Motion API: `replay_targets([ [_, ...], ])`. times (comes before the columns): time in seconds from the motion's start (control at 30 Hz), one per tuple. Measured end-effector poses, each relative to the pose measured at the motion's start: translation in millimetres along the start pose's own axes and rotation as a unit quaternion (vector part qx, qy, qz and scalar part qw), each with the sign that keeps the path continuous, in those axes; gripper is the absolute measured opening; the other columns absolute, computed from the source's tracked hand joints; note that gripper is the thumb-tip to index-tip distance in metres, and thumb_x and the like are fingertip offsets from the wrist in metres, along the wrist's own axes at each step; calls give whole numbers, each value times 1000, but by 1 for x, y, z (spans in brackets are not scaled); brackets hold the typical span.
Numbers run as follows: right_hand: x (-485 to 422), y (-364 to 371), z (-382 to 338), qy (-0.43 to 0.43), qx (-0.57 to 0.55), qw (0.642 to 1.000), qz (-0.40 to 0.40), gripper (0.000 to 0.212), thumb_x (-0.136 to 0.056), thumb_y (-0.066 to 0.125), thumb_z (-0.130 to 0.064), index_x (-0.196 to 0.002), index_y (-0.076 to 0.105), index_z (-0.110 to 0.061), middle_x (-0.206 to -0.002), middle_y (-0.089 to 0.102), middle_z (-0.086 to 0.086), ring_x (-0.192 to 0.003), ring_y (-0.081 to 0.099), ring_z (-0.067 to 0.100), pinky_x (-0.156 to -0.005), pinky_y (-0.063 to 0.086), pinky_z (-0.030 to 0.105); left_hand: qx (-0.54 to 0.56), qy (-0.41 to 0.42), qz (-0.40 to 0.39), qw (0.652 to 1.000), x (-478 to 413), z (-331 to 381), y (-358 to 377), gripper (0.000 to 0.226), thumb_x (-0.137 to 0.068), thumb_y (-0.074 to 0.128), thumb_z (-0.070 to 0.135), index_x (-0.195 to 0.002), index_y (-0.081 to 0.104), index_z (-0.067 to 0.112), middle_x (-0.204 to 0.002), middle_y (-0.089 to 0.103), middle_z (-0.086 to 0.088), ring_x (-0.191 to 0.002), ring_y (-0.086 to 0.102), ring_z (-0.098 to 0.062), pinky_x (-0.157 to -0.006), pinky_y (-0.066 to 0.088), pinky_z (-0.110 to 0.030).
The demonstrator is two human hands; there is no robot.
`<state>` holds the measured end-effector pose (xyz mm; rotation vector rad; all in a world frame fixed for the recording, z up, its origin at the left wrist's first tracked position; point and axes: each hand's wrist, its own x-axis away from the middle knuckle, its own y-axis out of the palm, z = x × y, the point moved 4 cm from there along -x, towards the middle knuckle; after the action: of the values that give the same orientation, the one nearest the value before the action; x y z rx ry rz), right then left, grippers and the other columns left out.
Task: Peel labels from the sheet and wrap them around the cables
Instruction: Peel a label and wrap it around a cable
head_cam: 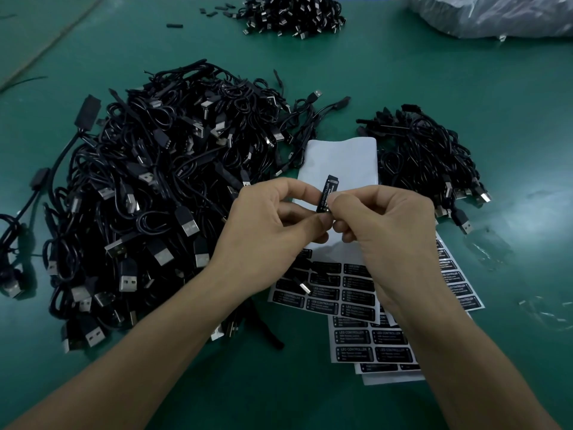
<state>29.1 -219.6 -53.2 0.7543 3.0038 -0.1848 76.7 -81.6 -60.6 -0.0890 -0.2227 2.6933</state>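
Observation:
Above the label sheets both hands meet on one small black cable part with a black "LED CONTROLLER" label (327, 193) on it. My left hand (273, 231) pinches its lower end between thumb and fingers. My right hand (381, 231) pinches the label from the right side. The cable's USB plug (304, 287) hangs below, over the label sheet (347, 290) of black labels. The top sheet's upper part (344, 159) is bare white backing. More label sheets (387, 346) lie fanned out underneath.
A big heap of black USB cables (148, 193) fills the green table (310, 405) on the left. A smaller cable pile (428, 162) lies to the right of the sheets. Another pile (294, 13) sits at the far edge, beside a plastic bag (496, 13).

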Motion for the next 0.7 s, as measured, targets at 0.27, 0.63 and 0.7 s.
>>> replay_targets([
  [0.27,-1,0,2,3,-7,1000,1,20,-80,72,-11,-61,74,-17,-57,69,-1,-54,60,6,-53,48,18,4,-5,-1,1000,0,0,0,19,-87,77,12,-96,64,22,-75,78,1,-74,77,-16,-81,63,-39],
  [0.63,-1,0,1,-3,3,1000,6,21,-80,72,-11,-60,74,-17,-56,68,-1,-54,59,7,-55,51,20,-5,6,1,1000,1,0,0,19,-87,77,12,-94,64,25,-75,78,1,-75,77,-16,-83,62,-43],
  [0.7,-1,0,1,-4,7,1000,7,19,-80,72,-12,-62,74,-17,-56,68,-1,-54,60,6,-56,51,20,-1,5,0,1000,1,0,1,18,-88,76,12,-96,65,23,-75,78,1,-75,77,-17,-84,61,-44],
])
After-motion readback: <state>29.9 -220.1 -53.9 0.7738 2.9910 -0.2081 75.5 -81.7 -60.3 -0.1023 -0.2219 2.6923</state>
